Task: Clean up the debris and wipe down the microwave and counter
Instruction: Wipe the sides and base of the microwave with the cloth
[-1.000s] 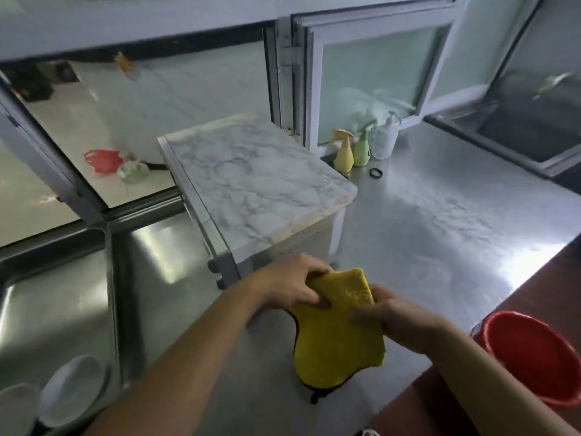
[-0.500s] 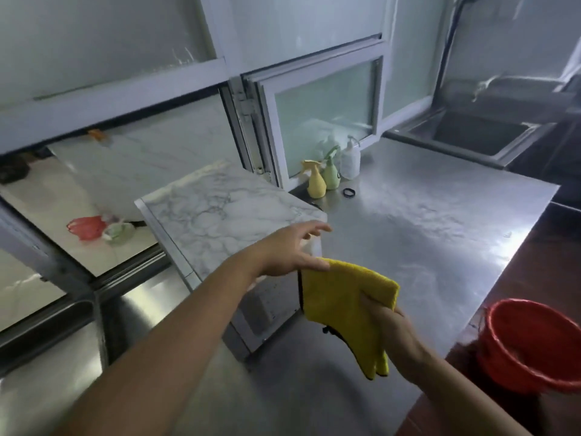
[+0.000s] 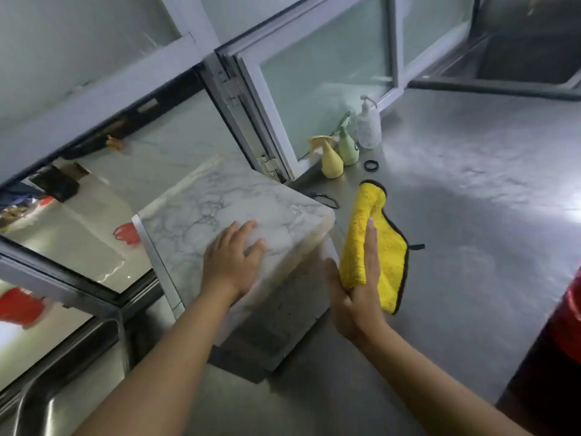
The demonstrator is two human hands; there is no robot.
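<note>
The marble-patterned microwave stands on the steel counter, left of centre. Its top is steadied by the left hand, laid flat with fingers slightly spread. The yellow cloth is held against the microwave's right side by the right hand, fingers straight and together. Wiping of that side seems under way; firm, even strokes are called for next.
</note>
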